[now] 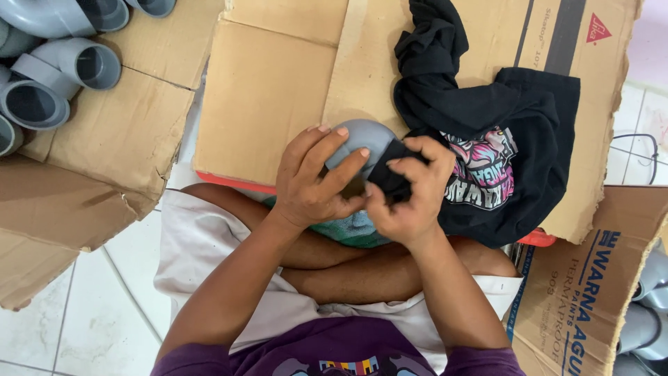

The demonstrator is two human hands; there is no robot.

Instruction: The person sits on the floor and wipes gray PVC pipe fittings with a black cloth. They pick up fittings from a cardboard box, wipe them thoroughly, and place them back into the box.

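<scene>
My left hand [313,177] wraps around a grey plastic pipe fitting [365,136] held over my lap. My right hand [410,191] pinches a bunched part of a black printed cloth [515,139] against the fitting's side. The rest of the cloth trails up and to the right over flattened cardboard [278,90]. Part of the fitting is hidden under my fingers.
Several grey pipe elbows [52,76] lie at the top left on another cardboard sheet. A printed cardboard box [584,278] stands at the lower right, with more grey fittings [643,313] beside it. I sit cross-legged on white floor tiles [104,306].
</scene>
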